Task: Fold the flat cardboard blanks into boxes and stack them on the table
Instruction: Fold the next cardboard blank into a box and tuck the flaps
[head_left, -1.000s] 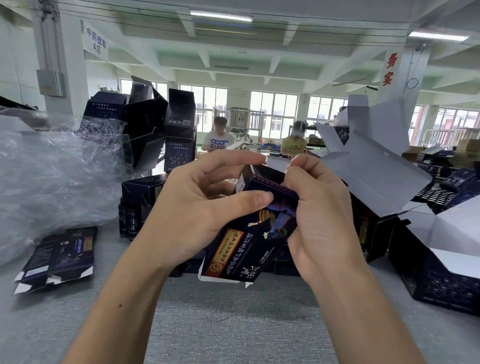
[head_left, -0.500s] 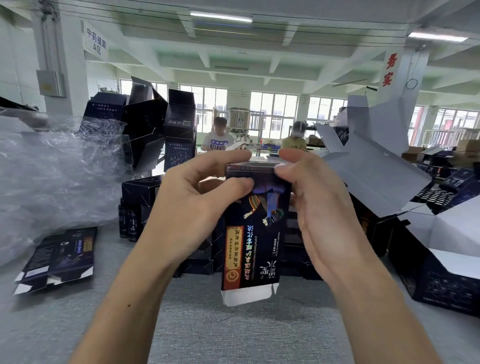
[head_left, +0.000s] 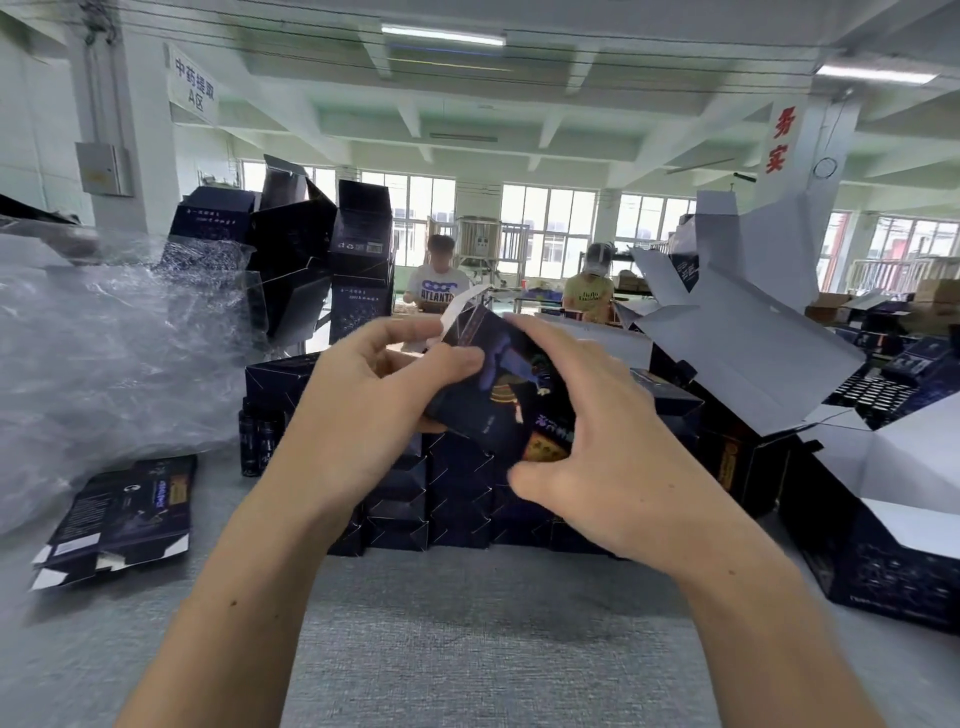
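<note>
**Status: One Box in Assembly, Blanks Remaining**

A partly formed box (head_left: 498, 395) is held above the tabletop (head_left: 467, 649), gripped by the left hand (head_left: 363, 415) and the right hand (head_left: 608, 447). Its white end flap (head_left: 457, 312) is not yet tucked. Finished boxes (head_left: 457, 493) are stacked toward the far edge. Flat blanks (head_left: 119, 514) lie unfolded near the left edge.

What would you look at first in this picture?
Right in the middle, the left hand and right hand grip a dark box above the table. Behind it sit stacked boxes, and flat blanks lie on the left beside crinkly plastic wrap.
</note>
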